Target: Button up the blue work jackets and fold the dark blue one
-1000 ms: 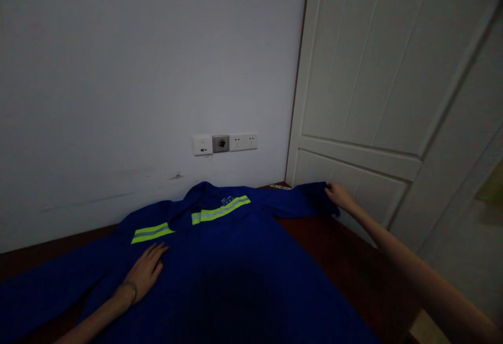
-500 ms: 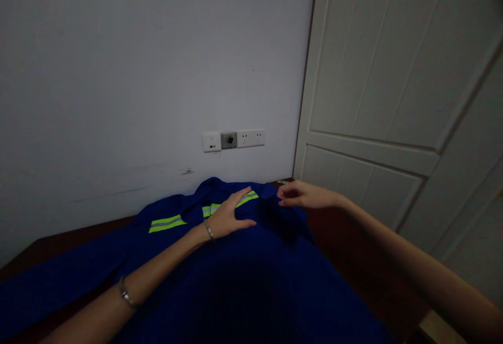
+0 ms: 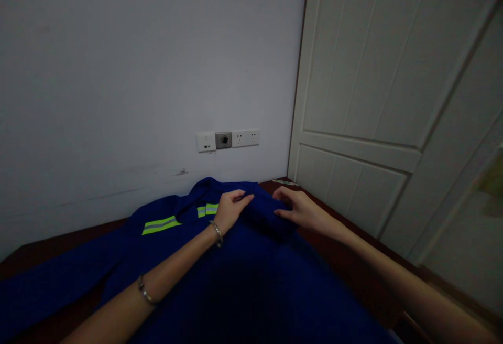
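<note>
A dark blue work jacket [image 3: 184, 260] with yellow-green and silver reflective strips lies spread on a dark reddish-brown surface. Its right-hand sleeve [image 3: 265, 210] is folded inward over the body of the jacket. My left hand [image 3: 230, 212], with bracelets on the wrist and forearm, has its thumb and fingers closed on the sleeve cloth, covering part of one strip. At the outer edge of the fold, my right hand [image 3: 301, 210] curls thumb and fingers around the cloth. The other sleeve [image 3: 58, 281] stretches out to the lower left. Deep shadow hides the jacket's lower middle.
A pale wall [image 3: 149, 71] with scuff marks stands behind the jacket, carrying a row of switches and sockets [image 3: 228, 140]. To the right is a white panelled door [image 3: 353, 97]. A small printed strip [image 3: 285, 182] lies in the corner on the brown surface [image 3: 334, 260].
My right hand has brought the outstretched sleeve inward over the jacket. My left hand has moved from flat on the jacket's left side across to the folded sleeve and closed on it.
</note>
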`<state>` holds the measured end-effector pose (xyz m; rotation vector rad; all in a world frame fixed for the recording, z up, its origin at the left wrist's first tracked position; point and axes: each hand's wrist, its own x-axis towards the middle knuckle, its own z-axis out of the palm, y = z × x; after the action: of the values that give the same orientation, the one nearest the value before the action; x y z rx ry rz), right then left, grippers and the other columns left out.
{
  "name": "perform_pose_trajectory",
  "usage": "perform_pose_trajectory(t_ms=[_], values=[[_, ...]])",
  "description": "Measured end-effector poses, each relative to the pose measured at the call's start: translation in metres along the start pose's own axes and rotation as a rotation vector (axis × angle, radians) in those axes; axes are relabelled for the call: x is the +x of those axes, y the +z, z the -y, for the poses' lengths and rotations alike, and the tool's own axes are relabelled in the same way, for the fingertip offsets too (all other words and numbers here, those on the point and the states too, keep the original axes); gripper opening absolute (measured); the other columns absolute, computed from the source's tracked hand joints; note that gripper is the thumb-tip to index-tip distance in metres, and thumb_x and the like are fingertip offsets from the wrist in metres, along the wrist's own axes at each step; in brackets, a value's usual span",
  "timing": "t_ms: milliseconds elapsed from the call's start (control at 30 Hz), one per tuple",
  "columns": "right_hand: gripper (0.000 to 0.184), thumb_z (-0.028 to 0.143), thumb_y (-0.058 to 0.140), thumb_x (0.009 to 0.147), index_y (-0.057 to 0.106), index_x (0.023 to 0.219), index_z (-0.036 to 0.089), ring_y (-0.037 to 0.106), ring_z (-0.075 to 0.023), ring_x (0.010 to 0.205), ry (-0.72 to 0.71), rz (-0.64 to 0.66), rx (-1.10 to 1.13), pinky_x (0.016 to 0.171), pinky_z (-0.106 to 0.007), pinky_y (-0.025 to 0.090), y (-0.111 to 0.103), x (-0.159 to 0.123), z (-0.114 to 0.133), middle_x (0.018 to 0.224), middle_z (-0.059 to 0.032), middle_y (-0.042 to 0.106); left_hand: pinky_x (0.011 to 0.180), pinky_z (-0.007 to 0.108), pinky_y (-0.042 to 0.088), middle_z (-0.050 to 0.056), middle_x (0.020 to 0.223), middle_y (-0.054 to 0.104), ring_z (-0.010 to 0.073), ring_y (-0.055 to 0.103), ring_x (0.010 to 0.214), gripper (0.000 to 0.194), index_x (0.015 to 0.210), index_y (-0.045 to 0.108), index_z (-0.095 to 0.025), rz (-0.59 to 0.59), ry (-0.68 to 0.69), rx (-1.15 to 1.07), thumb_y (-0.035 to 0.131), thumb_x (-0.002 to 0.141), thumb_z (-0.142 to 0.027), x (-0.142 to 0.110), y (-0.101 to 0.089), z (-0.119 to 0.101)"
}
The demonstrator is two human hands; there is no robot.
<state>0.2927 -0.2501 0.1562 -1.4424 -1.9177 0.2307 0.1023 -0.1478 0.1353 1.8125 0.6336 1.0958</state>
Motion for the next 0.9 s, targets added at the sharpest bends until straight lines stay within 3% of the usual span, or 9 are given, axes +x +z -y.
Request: perform_pose_trajectory(t_ms=[167,400,633,767,900], values=[[0.014,0.025,0.062,0.070,0.061,0.082,0.018,0.058,-0.0165,0.077,0.081,-0.102,0.115,0.071,-0.030,0.046,-0.001,0.000,-0.009,0.080,-0.0030,0.064,0.063,0.027,0.048,0.003,0.068,0.067,0.0162,0.061,0.066,0.024,0.064,0.063,-0.016,-0.035,-0.071,-0.124,0.067,0.065,-0.040,-0.001,-0.006,0.013],[0.029,0.032,0.067,0.064,0.066,0.087,0.015,0.062,-0.0165,0.073,0.248,-0.023,0.399,0.064,-0.029,0.049,0.001,0.002,-0.012,0.082,-0.0059,0.067,0.066,0.027,0.049,0.004,0.074,0.069,0.0168,0.063,0.068,0.025,0.072,0.066,-0.014,-0.065,-0.134,-0.180,0.068,0.065,-0.039,-0.005,-0.012,0.013],[0.035,0.033,0.068,0.063,0.067,0.092,0.014,0.062,-0.0165,0.074,0.267,0.044,0.433,0.067,-0.029,0.049,0.002,0.006,-0.017,0.083,-0.0068,0.068,0.067,0.027,0.049,0.005,0.073,0.069,0.0175,0.063,0.070,0.026,0.069,0.066,-0.014,-0.135,-0.122,-0.158,0.068,0.064,-0.039,-0.005,-0.014,0.019],[0.039,0.035,0.067,0.066,0.065,0.099,0.013,0.062,-0.0177,0.075,0.206,0.082,0.309,0.066,-0.029,0.049,0.006,0.010,-0.008,0.086,-0.0076,0.067,0.066,0.026,0.049,0.004,0.072,0.069,0.0165,0.063,0.069,0.025,0.068,0.066,-0.014,-0.151,-0.117,-0.167,0.068,0.065,-0.038,-0.005,-0.013,0.021],[0.032,0.038,0.059,0.074,0.066,0.097,0.017,0.061,-0.0180,0.083,0.004,0.112,0.106,0.075,-0.029,0.046,0.013,0.023,0.003,0.094,-0.0056,0.067,0.069,0.027,0.050,0.006,0.077,0.070,0.0177,0.064,0.073,0.026,0.074,0.067,-0.013,-0.137,-0.091,-0.155,0.066,0.067,-0.038,-0.002,-0.008,0.020]])
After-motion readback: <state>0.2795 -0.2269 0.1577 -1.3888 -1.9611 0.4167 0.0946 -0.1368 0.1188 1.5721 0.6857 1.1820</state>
